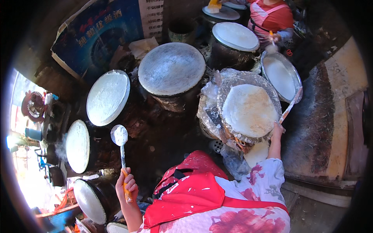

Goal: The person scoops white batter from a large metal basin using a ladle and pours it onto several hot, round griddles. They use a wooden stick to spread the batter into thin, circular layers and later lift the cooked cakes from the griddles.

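My left hand point(127, 184) grips the orange handle of a metal ladle point(119, 136), its bowl coated with white batter. At the right, my right hand point(276, 132) is closed around a narrow batter-smeared stick point(290, 105), whose far end reaches the rim of a metal basin point(263, 61) of white batter point(279, 78). That hand is also at the edge of a round flatbread point(250, 110), white with a browned patch. The flatbread lies on a crusted round board point(223, 96); whether my fingers touch it is hard to tell.
Several round griddles on drum stoves curve around me, including a bare-looking grey one point(172, 68) and batter-covered ones point(108, 97). A co-worker in a pink apron point(259, 14) holds a ladle over the basin. A plastic bag point(234, 163) hangs below the board. A fan point(34, 106) stands left.
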Available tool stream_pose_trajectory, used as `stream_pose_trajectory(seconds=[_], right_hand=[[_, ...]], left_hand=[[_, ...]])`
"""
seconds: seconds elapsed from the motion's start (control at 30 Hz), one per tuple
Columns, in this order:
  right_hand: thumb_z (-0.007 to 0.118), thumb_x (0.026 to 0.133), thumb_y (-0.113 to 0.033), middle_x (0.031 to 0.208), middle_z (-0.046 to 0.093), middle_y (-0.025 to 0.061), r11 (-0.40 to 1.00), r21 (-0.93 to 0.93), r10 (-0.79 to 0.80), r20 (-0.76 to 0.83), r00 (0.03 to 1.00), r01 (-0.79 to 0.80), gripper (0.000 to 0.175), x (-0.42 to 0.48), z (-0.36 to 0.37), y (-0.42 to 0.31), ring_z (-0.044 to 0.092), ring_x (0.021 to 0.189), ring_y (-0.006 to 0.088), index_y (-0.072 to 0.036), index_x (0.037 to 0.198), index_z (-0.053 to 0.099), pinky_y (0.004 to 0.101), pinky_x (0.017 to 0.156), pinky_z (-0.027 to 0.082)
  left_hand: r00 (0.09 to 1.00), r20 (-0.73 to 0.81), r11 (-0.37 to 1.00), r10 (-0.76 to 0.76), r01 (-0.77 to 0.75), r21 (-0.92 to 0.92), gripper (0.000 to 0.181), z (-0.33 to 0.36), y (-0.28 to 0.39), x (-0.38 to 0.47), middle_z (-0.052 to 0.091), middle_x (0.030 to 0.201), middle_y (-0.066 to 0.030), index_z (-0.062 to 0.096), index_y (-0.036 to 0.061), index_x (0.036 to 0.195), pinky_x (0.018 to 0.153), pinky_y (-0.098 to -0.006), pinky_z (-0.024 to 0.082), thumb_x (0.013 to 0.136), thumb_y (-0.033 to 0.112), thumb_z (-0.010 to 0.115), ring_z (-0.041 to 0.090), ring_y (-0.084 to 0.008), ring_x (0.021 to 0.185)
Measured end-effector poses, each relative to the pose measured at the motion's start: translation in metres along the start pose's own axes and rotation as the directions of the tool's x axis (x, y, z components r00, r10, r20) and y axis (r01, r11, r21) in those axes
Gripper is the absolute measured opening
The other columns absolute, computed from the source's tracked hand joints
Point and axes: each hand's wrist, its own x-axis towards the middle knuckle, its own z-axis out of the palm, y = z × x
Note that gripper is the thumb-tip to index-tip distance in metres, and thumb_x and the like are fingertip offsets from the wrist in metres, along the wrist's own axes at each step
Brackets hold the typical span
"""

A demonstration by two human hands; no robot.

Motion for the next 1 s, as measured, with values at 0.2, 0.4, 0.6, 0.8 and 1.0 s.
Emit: stream_pose_trajectory(seconds=[0.2,0.4,0.6,0.8,1.0], right_hand=[[0.055,0.086,-0.027,0.091,0.066,0.0161,0.782,-0.597,-0.189,0.044,0.981,0.178,0.031,0.058,0.008,-0.035,0.063,0.082,0.0312,-0.001,0.100,0.063,0.0394,0.072,0.048],[0.044,0.093,-0.029,0.085,0.064,0.0219,0.277,-0.736,-0.680,0.304,0.667,0.618,0.034,-0.012,0.077,-0.113,0.059,0.077,0.0409,-0.002,0.096,0.063,0.0481,0.065,0.046],[0.051,0.090,-0.027,0.080,0.060,0.0219,0.351,0.027,-0.267,0.961,0.073,0.936,0.027,-0.219,0.252,-0.038,0.057,0.075,0.0374,-0.002,0.094,0.062,0.0423,0.067,0.046],[0.055,0.087,-0.030,0.071,0.058,0.0196,0.272,0.765,0.166,0.561,-0.811,0.584,0.030,-0.480,0.240,-0.029,0.057,0.068,0.0386,-0.004,0.073,0.057,0.0456,0.059,0.043],[0.055,0.085,-0.031,0.070,0.060,0.0191,0.170,0.949,0.491,0.151,-0.858,0.265,0.031,-0.554,0.196,-0.004,0.060,0.070,0.0373,-0.004,0.071,0.059,0.0457,0.062,0.046]], left_hand=[[0.997,-0.056,0.998,0.054,-0.056,-0.033,0.032,-0.005,-0.013,-0.012,0.037,0.063,0.0011,0.046,-0.0014,0.110,0.039,-0.0209,0.031,0.099,0.026,0.035,0.036,-0.0063,0.043],[0.989,0.029,0.980,0.144,-0.139,-0.144,0.030,-0.029,-0.027,-0.045,0.038,0.064,0.0007,0.046,-0.0009,0.111,0.040,-0.0211,0.034,0.097,0.025,0.039,0.039,-0.0072,0.046],[0.911,-0.005,0.880,0.412,-0.399,-0.260,0.029,-0.075,-0.057,-0.115,0.040,0.068,-0.0001,0.045,-0.0007,0.114,0.042,-0.0209,0.036,0.097,0.023,0.041,0.039,-0.0067,0.047],[0.583,-0.302,0.603,0.754,-0.797,-0.033,0.027,-0.133,-0.153,-0.213,0.040,0.065,0.0015,0.046,0.0051,0.112,0.040,-0.0184,0.033,0.095,0.026,0.047,0.038,-0.0053,0.044],[0.180,-0.648,0.278,0.740,-0.959,0.051,0.024,-0.180,-0.302,-0.293,0.042,0.069,0.0000,0.045,0.0092,0.114,0.043,-0.0225,0.036,0.095,0.024,0.048,0.041,-0.0079,0.046]])
